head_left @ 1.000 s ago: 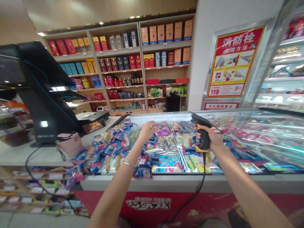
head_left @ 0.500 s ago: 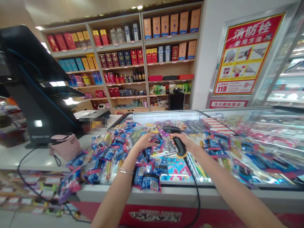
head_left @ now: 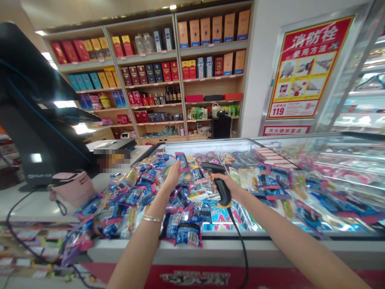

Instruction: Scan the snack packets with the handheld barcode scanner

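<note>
My right hand is wrapped round the grip of a black barcode scanner with a yellow end; its head points left. In my left hand a blue-and-pink snack packet is pinched upright at the far part of the pile. Just below the scanner's head lies another blue packet. Many blue-labelled plastic packets are heaped on the glass top of a chest freezer, to the left of and under my left forearm. A second heap lies to the right.
A black checkout terminal and a pink cup-shaped bag stand on the white counter at left. The scanner's cable hangs over the freezer front. Shelves of boxes and a red poster are behind.
My left hand has moved left and away from the scanner, lifting a packet upright. One packet now lies below the scanner's head. The scanner has shifted slightly left in view.
</note>
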`<control>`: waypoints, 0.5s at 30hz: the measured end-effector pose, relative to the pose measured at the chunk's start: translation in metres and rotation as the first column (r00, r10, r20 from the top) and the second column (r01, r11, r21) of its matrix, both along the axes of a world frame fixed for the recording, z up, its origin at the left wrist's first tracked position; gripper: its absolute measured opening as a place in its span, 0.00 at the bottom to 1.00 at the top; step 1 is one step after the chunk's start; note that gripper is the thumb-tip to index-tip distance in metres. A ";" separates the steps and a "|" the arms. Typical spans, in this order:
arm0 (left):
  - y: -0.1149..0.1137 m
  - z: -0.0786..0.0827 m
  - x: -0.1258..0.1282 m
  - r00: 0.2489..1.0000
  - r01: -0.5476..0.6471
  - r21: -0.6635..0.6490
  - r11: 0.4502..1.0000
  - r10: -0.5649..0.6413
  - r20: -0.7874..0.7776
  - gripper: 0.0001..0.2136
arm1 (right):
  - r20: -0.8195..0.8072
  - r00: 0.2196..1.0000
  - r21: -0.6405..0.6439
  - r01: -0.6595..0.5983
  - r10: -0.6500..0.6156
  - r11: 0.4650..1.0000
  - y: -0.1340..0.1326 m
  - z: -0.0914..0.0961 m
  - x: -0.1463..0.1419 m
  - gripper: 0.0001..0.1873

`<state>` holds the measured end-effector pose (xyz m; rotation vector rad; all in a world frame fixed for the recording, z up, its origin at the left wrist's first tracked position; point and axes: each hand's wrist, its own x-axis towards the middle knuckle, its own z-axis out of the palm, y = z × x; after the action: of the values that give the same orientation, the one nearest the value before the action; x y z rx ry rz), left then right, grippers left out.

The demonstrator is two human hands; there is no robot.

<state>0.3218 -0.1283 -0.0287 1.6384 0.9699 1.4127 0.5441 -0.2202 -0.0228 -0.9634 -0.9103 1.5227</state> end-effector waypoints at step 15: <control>-0.006 -0.001 0.007 0.921 0.130 -0.171 0.977 -0.055 0.386 0.23 | 0.082 0.996 0.156 -0.038 0.025 0.987 -0.008 0.005 -0.002 0.16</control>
<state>0.3290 -0.1341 -0.0296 1.1936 0.7651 1.4510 0.5423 -0.2279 -0.0180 -0.9034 -1.0908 1.4238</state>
